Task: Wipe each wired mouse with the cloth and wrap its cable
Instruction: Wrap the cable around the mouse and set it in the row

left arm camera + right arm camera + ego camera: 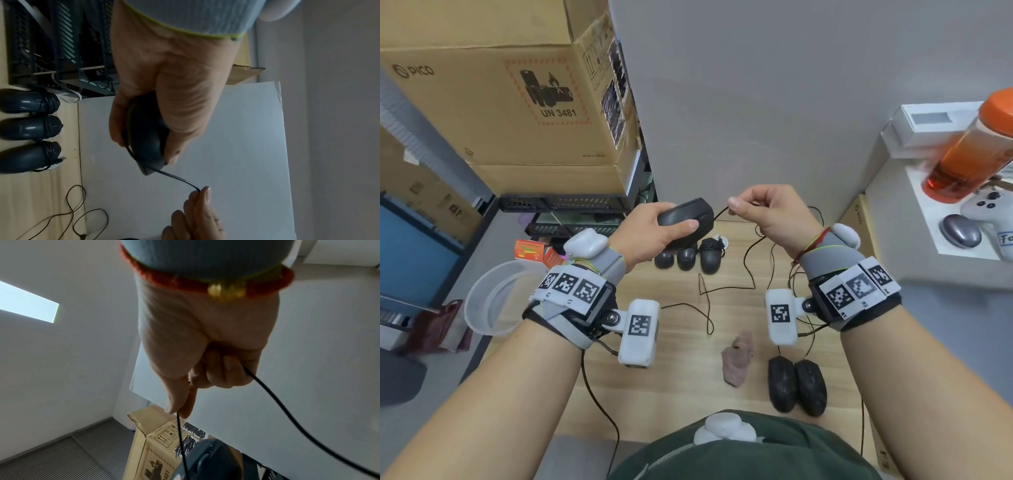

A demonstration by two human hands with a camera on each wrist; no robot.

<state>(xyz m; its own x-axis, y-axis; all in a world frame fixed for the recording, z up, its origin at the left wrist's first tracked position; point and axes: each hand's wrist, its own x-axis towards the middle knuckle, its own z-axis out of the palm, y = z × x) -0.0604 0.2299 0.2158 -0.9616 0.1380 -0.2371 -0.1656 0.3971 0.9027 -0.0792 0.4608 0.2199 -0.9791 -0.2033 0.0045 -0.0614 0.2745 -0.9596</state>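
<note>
My left hand (654, 228) grips a black wired mouse (688, 216) in the air above the wooden table (681, 387), thumb along its near side. In the left wrist view the mouse (147, 129) sits between thumb and fingers. My right hand (763, 209) pinches its thin black cable (719, 215) a short way from the mouse, and the cable (273, 402) trails out of the curled fingers down to the table. A crumpled pinkish cloth (738, 358) lies on the table. Three mice with wrapped cables (690, 257) stand in a row at the back. Two unwrapped mice (796, 385) lie near me.
Loose cable (726, 291) loops across the table's middle. Cardboard boxes (510, 102) and black trays (571, 205) stand at the back left, a clear plastic tub (493, 298) at the left edge. An orange bottle (969, 150), a game controller (986, 212) and a grey mouse (960, 231) sit on a white shelf right.
</note>
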